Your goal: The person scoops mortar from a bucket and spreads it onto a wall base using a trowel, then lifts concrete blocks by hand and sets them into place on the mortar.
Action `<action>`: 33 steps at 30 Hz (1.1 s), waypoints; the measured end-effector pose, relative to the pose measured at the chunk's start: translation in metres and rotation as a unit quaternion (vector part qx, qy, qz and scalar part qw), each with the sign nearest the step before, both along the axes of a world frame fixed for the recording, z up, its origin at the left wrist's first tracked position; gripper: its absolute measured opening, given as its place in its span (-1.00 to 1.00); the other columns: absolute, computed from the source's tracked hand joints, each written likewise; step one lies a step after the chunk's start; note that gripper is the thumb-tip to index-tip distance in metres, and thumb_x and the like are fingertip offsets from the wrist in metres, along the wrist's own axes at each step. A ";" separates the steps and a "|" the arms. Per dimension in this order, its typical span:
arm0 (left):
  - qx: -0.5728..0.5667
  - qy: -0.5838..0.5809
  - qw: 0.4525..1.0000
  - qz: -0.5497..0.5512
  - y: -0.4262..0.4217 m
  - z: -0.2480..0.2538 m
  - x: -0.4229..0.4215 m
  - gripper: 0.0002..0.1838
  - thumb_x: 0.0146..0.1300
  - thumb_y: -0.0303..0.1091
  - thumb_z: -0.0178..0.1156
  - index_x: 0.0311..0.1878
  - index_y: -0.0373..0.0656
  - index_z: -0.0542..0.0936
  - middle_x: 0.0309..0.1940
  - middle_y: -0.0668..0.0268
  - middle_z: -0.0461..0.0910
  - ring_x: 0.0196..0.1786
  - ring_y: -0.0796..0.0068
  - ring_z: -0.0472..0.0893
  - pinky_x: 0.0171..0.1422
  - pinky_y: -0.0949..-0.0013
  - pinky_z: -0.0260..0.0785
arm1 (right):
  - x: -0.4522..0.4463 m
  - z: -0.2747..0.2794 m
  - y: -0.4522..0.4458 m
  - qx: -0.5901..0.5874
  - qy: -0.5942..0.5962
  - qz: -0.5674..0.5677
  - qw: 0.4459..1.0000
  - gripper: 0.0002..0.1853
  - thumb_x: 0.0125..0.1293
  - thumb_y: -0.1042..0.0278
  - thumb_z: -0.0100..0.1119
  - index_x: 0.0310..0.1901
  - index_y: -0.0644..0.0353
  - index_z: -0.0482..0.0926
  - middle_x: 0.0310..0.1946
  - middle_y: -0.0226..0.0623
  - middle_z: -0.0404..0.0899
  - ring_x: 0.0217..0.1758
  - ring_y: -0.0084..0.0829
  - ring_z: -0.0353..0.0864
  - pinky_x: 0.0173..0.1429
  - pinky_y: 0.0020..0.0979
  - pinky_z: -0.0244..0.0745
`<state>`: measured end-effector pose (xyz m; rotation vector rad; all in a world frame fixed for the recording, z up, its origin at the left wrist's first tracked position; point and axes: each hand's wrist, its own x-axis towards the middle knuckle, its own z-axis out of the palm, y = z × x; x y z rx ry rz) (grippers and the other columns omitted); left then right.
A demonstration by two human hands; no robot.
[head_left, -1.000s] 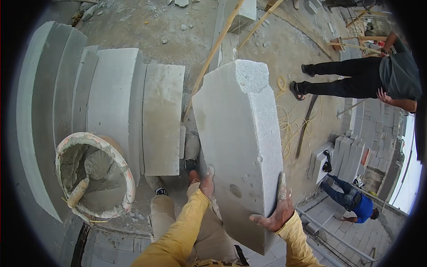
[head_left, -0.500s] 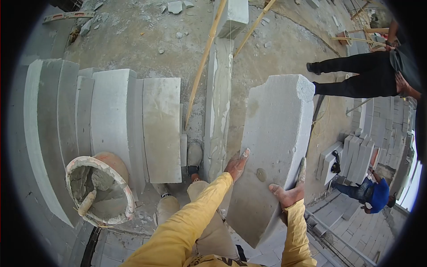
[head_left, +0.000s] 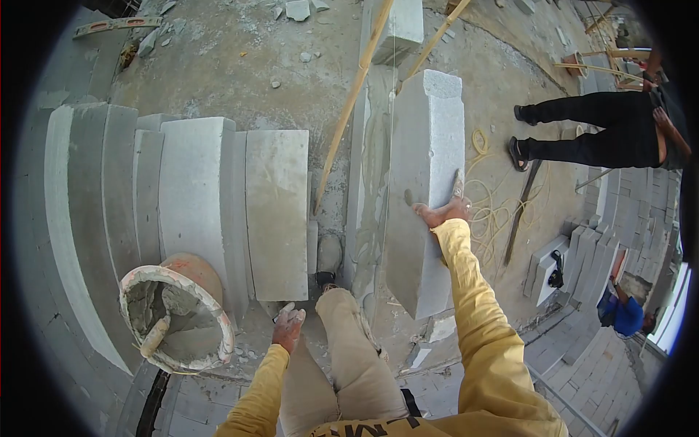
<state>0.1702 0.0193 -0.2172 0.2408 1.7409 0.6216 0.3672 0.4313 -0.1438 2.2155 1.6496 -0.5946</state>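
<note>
A long grey-white lightweight concrete block [head_left: 426, 160] stands to the right of a low mortar-covered block course [head_left: 370, 211], close to a taut string line. My right hand [head_left: 445, 209] grips that block, thumb across its near face and fingers along its right side. What bears the block's weight from below is hidden. My left hand [head_left: 290, 326] is off the block, over my leg, with its fingers stretched out and nothing in them. It is nearest to the end of a stacked block [head_left: 278, 218]. An orange bucket [head_left: 193, 273] of grey mortar, a tool handle inside it, sits on the left.
More blocks [head_left: 191, 186] are stacked on the left. Bamboo poles [head_left: 353, 102] lean over the course. Yellow hose [head_left: 486, 218] lies coiled at right. One person in black trousers [head_left: 575, 131] stands at upper right; another in a blue shirt [head_left: 625, 315] is near other blocks.
My left hand has let go of the block and moved left, down over my leg. The block has moved up in view and turned more upright, with my right hand still on it.
</note>
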 end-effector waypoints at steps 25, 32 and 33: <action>-0.228 -0.098 0.956 0.159 -0.100 0.035 0.020 -0.37 0.26 0.09 0.18 0.23 -0.18 0.40 0.03 0.16 0.49 0.02 0.33 0.54 -0.05 0.20 0.51 | -0.075 -0.093 0.070 -0.008 0.034 -0.014 0.999 0.25 -0.07 -0.15 0.39 0.53 -0.11 -0.29 0.38 0.37 0.04 0.46 0.20 0.09 0.51 -0.08 0.04; -0.190 -0.101 0.972 0.097 -0.091 0.024 0.026 -0.47 0.29 0.09 0.15 0.12 -0.13 0.44 -0.10 0.32 0.50 -0.10 0.45 0.56 -0.05 0.30 0.45 | -0.083 -0.091 0.074 -0.032 0.026 -0.034 0.999 0.22 -0.04 -0.14 0.40 0.52 -0.29 -0.29 0.41 0.28 0.02 0.48 0.17 0.06 0.46 0.04 0.10; -0.169 -0.106 0.974 0.110 -0.082 0.024 0.029 -0.46 0.30 0.08 0.15 0.15 -0.13 0.43 -0.09 0.32 0.51 -0.09 0.45 0.57 -0.03 0.30 0.45 | -0.084 -0.091 0.074 -0.032 0.025 -0.034 0.999 0.22 -0.04 -0.15 0.40 0.52 -0.30 -0.29 0.41 0.28 0.02 0.48 0.17 0.06 0.46 0.04 0.10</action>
